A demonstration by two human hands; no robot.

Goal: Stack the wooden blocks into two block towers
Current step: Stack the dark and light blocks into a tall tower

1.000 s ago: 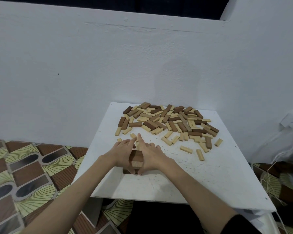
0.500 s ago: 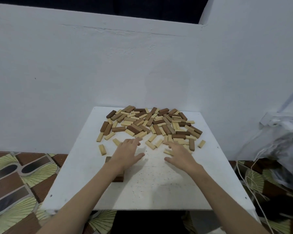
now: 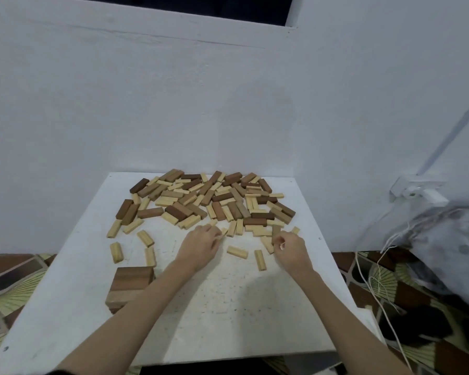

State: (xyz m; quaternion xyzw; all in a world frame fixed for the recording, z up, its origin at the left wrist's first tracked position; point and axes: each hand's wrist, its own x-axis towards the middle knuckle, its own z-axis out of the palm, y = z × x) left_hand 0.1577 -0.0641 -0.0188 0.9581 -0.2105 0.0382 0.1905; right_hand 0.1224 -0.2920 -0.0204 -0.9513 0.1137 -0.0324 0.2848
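Both hands have left the tower (image 3: 129,286) for the pile (image 3: 209,203) — left hand (image 3: 201,246) pinches one pale block (image 3: 224,231), right hand (image 3: 290,249) curls, grip unclear. One tower stands near-left.

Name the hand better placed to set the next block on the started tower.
Left, probably. The left hand lies nearer the started tower at the table's near-left; the right hand would have to cross over.

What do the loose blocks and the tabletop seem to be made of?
Loose blocks: apparently wood, matte and unvarnished, some pale, some dark brown; faint grain lines show on the nearer ones. Tabletop: a white-painted board, perhaps wood or laminate, matte, scuffed and speckled with dark marks; its core is not visible.
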